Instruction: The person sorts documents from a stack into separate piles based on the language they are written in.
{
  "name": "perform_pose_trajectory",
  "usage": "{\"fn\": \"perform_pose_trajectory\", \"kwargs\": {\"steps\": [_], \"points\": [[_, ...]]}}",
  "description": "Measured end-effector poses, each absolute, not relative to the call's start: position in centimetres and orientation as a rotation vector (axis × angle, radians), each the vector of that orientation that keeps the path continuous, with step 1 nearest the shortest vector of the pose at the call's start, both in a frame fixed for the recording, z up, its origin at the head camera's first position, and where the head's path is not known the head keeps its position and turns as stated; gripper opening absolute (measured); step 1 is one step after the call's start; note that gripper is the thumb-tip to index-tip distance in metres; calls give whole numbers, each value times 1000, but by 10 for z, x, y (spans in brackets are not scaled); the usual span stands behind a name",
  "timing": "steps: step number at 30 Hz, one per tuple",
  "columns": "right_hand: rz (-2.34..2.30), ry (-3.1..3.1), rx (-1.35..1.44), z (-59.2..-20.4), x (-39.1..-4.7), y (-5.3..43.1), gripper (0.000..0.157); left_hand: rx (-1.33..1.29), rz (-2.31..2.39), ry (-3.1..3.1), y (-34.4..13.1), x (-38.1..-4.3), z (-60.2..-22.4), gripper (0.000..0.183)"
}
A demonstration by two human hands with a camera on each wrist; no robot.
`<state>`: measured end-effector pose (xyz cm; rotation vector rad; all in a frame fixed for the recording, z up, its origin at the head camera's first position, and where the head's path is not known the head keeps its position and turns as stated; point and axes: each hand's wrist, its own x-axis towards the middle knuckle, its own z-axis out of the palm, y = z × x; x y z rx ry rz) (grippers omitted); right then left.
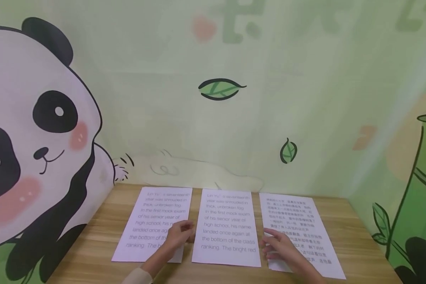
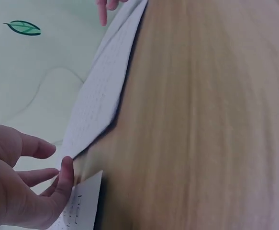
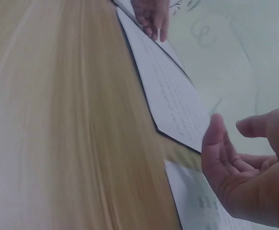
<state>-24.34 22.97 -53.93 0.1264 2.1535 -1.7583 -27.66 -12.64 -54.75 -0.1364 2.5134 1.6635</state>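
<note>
Three white printed sheets lie side by side on the wooden table. The left sheet [image 1: 152, 221] and the middle sheet [image 1: 225, 228] carry English text; the right sheet [image 1: 298, 225] carries Chinese characters. My left hand [image 1: 177, 238] is over the right edge of the left sheet, covering some of its words. Over the left edge of the right sheet is my right hand [image 1: 280, 248]. Both hands flank the middle sheet with fingers loosely bent and nothing held. In the wrist views, gaps show between thumb and fingers of the left hand [image 2: 29, 187] and right hand [image 3: 249, 172].
The wooden table [image 1: 106, 272] ends at a pale green backdrop [image 1: 156, 102] printed with a panda [image 1: 56, 157], leaves [image 1: 220, 89] and bamboo [image 1: 417, 189]. Narrow strips of table separate the sheets.
</note>
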Motion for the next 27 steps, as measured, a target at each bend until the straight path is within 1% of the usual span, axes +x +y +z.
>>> {"fn": "perform_pose_trajectory", "kwargs": {"steps": [4,6,9,10,11,14,17,20,27], "points": [[-1732,2187,200,-543,-248,216,64,-104,1635,2534,-125,-276,-548,47],[-1707,2213,246,-546,-250,212,63,-82,1612,2533,-121,-275,-546,37],[-1671,2236,295,-547,-251,209,61,-20,1568,2552,-117,-275,-546,14],[-1662,2242,299,-548,-252,208,61,1,1537,2571,-117,-275,-547,9],[-1656,2245,297,-548,-252,208,61,19,1503,2598,-116,-274,-547,8],[-1634,2255,276,-548,-254,206,60,60,1424,2654,-115,-272,-548,9],[-1621,2255,253,-547,-255,205,59,70,1383,2665,-114,-271,-547,23],[-1618,2242,256,-547,-255,204,59,79,1368,2659,-111,-271,-544,31],[-1657,2204,267,-550,-256,206,59,87,1332,2656,-108,-275,-540,28]]}}
